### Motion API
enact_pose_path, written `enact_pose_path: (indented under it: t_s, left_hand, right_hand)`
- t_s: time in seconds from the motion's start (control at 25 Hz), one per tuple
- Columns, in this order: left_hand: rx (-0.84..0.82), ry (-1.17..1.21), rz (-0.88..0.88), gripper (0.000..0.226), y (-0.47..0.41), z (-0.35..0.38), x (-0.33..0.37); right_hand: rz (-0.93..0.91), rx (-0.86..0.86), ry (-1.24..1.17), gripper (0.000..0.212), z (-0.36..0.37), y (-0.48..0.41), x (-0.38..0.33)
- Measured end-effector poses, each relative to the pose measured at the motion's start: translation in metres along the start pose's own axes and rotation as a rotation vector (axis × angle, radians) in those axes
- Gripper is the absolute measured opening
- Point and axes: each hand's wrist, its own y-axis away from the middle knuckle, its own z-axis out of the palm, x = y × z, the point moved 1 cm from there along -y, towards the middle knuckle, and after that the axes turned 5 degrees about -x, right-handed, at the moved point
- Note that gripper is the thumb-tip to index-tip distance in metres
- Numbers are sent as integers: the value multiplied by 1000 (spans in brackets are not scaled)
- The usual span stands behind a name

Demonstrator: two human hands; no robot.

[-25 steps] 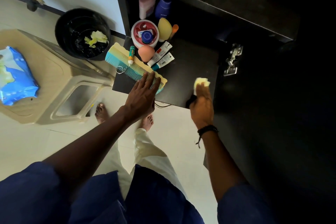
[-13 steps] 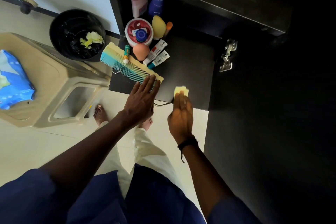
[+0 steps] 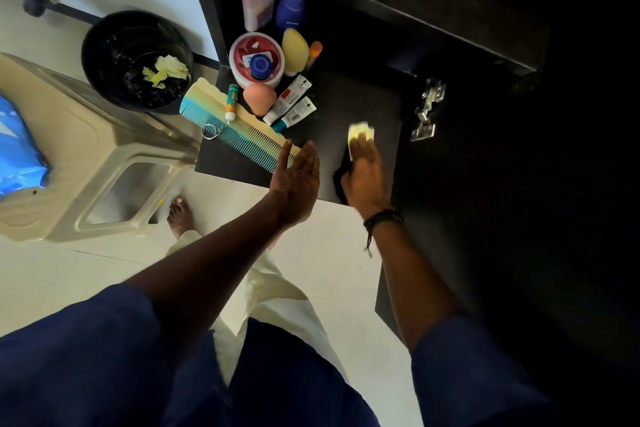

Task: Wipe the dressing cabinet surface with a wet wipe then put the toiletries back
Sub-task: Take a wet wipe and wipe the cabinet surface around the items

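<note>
The right hand (image 3: pixel 363 173) has slid the wet wipe (image 3: pixel 362 131) from the front edge toward the right edge of the cabinet surface (image 3: pixel 339 104), with its fingers flat and together on the wipe. The left hand (image 3: pixel 298 180) has lifted off the comb (image 3: pixel 239 130), fingers straight and together. The toiletries (image 3: pixel 277 80) crowd the far left corner.

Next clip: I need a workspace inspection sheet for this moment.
Surface: dark cabinet shelf, right part bare, being wiped.
Job's things: wet wipe under the right fingers; toiletries bunched at left and back: jar, pink bottle, blue bottle, comb.
Clutter: key ring at the comb's teeth.
Hands: right hand presses the wipe; left hand open by the comb's near end, contact unclear.
Cables: nothing seen.
Surroundings: bin holding used wipes; blue pack on plastic stool; hinge.
</note>
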Motion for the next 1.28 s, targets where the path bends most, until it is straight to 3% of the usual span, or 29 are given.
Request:
enact_pose_path:
  t_s: [0.12, 0.24, 0.44, 0.56, 0.68, 0.76, 0.84, 0.92, 1.0, 1.12, 1.2, 1.28]
  left_hand:
    - [-80, -44, 1, 72, -6, -9, 4]
    - [-128, -35, 7, 67, -10, -14, 3]
    - [-101, 53, 3, 68, -10, -10, -8]
    - [-101, 76, 14, 70, -11, -12, -11]
    - [-105, 70, 24, 68, -13, -14, -13]
    - [-106, 63, 27, 70, -12, -13, -15]
    - [-93, 64, 34, 71, -12, -10, -15]
    - [-76, 74, 42, 69, -12, -7, -17]
    - [-74, 77, 44, 68, -12, -5, -18]
    - [-81, 71, 28, 69, -12, -3, -18]
    - [-70, 80, 19, 67, -14, -5, -20]
    - [-55, 87, 47, 68, -12, -6, -20]
  right_hand:
    - [32, -54, 471, 59, 5, 30, 7]
    - [69, -84, 649, 57, -25, -25, 1]
    - [239, -24, 360, 40, -87, -125, -4]
    - [254, -27, 280, 42, -91, -137, -14]
    - [-127, -31, 121, 57, -65, -101, -12]
    - [-248, 4, 8, 69, -53, -86, 0]
    - [-84, 61, -6, 64, -62, -90, 11]
    - [198, 59, 4, 59, -74, -97, 13]
    - [128, 39, -20, 54, -75, -107, -8]
    - [-190, 30, -86, 59, -55, -110, -50]
    - [-182, 51, -76, 57, -39, -96, -48]
    - [-46, 61, -18, 55, -22, -75, -11]
